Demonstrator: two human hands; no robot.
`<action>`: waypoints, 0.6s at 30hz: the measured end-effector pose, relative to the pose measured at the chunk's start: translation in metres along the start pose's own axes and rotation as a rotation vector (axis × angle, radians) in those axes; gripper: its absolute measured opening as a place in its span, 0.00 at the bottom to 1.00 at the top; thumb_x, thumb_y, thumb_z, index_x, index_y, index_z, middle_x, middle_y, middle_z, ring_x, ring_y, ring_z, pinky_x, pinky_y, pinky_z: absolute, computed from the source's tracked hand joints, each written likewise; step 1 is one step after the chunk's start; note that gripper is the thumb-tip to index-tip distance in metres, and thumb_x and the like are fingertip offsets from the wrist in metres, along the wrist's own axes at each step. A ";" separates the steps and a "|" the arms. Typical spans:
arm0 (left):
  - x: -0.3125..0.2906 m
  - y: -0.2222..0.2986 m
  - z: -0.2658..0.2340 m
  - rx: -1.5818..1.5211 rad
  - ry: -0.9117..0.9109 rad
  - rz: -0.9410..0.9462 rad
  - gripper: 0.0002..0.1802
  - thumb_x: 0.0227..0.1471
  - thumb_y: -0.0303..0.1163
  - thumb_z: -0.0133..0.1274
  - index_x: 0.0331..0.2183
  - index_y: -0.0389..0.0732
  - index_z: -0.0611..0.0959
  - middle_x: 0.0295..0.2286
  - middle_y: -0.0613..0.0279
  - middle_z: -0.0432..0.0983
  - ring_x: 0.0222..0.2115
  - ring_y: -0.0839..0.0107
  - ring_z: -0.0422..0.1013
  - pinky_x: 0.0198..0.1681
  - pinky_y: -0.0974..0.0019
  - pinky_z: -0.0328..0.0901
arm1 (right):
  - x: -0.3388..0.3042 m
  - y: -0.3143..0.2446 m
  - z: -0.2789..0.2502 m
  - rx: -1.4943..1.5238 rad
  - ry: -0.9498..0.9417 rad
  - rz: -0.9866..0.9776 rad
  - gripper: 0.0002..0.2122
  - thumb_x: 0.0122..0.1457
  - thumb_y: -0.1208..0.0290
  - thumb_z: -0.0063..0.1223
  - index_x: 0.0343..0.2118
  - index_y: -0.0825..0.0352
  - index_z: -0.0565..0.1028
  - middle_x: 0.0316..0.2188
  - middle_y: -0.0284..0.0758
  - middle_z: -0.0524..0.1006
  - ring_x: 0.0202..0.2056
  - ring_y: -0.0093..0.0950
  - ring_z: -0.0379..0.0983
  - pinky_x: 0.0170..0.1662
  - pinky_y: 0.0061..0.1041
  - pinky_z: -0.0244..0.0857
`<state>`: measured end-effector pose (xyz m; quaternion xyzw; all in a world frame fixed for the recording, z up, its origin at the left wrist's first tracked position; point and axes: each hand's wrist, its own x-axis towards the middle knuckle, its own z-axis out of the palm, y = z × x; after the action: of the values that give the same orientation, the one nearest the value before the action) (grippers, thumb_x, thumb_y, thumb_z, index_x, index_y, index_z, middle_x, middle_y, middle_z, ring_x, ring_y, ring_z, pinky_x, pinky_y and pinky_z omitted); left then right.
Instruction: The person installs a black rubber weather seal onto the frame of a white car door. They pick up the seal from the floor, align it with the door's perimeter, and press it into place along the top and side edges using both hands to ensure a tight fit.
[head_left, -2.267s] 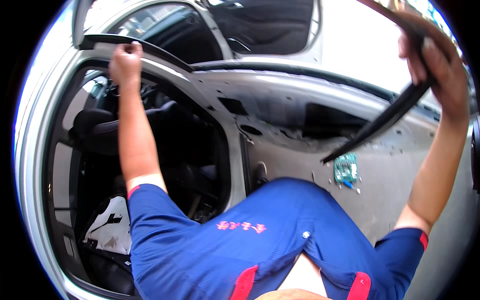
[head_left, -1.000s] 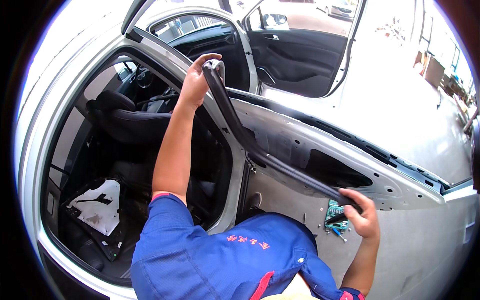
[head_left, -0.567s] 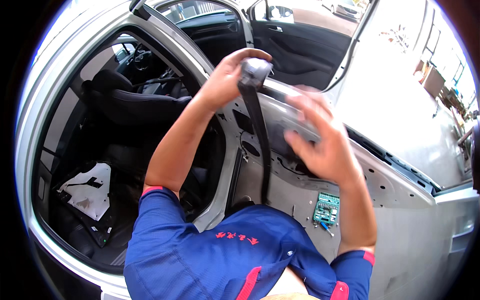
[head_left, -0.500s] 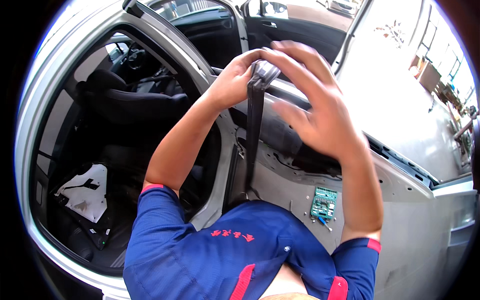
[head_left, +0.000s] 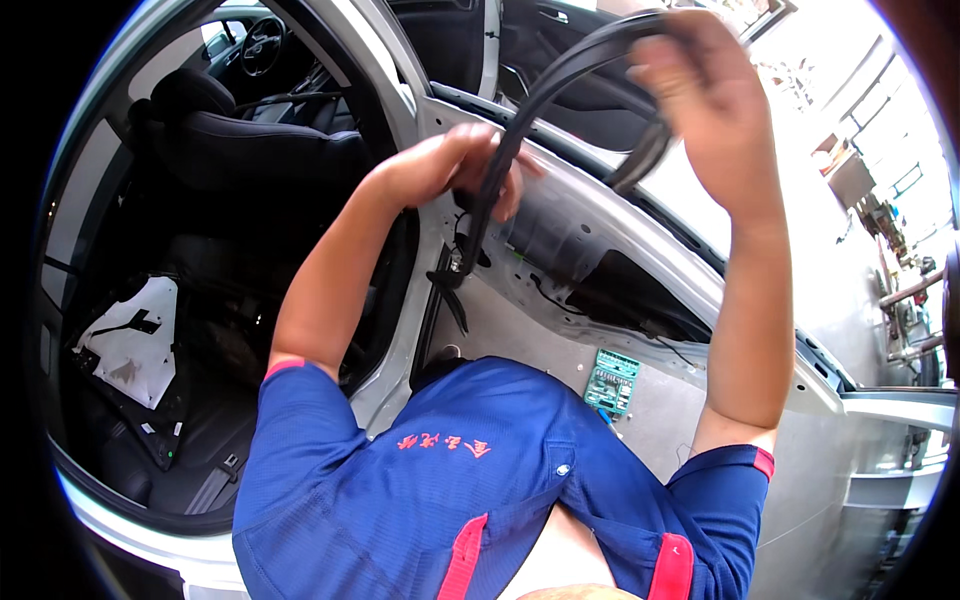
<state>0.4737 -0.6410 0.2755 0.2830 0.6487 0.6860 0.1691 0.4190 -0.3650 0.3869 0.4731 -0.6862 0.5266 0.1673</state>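
A long black rubber seal strip (head_left: 548, 92) arches up in front of me, over the car door panel (head_left: 545, 215). My left hand (head_left: 445, 168) is closed around its lower left stretch, fingers curled in front of the door's edge. Below that hand the strip ends in a bent piece that hangs beside the door pillar. My right hand (head_left: 728, 120), raised and smeared by motion, grips the strip near the top of the loop. From there the other end hangs down over the top edge of the door.
To the left is the car's open rear door frame, with a dark seat (head_left: 265, 150) and a white panel piece (head_left: 135, 340) inside. A green tool case (head_left: 612, 382) lies on the grey floor below the door. Another open door (head_left: 570, 55) stands farther ahead.
The strip, a straight upright length before, now spreads into a loop. My right hand has moved up and right with it; my left hand has slid slightly down.
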 end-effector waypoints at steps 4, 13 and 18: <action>-0.033 -0.087 0.017 0.412 0.110 -0.093 0.21 0.51 0.29 0.63 0.48 0.36 0.81 0.34 0.60 0.80 0.39 0.71 0.77 0.49 0.61 0.71 | 0.001 -0.001 -0.064 -0.264 0.402 0.014 0.16 0.72 0.59 0.50 0.49 0.67 0.79 0.40 0.35 0.83 0.40 0.22 0.80 0.48 0.22 0.72; -0.062 -0.240 0.045 0.546 0.508 -0.256 0.16 0.48 0.32 0.62 0.39 0.36 0.80 0.29 0.53 0.78 0.33 0.64 0.75 0.38 0.61 0.69 | -0.068 -0.042 -0.172 -0.743 0.719 0.179 0.18 0.69 0.56 0.54 0.45 0.69 0.81 0.36 0.35 0.82 0.38 0.24 0.78 0.46 0.21 0.70; -0.065 -0.180 0.009 0.474 0.797 0.145 0.18 0.50 0.22 0.66 0.42 0.41 0.78 0.31 0.66 0.75 0.35 0.75 0.75 0.40 0.69 0.72 | -0.125 -0.042 -0.226 -0.497 0.836 0.248 0.18 0.73 0.60 0.48 0.50 0.74 0.75 0.41 0.38 0.80 0.42 0.27 0.77 0.52 0.26 0.71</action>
<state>0.5058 -0.6542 0.0876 0.0729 0.7804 0.5840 -0.2113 0.4547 -0.1061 0.4072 0.0824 -0.7163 0.5077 0.4716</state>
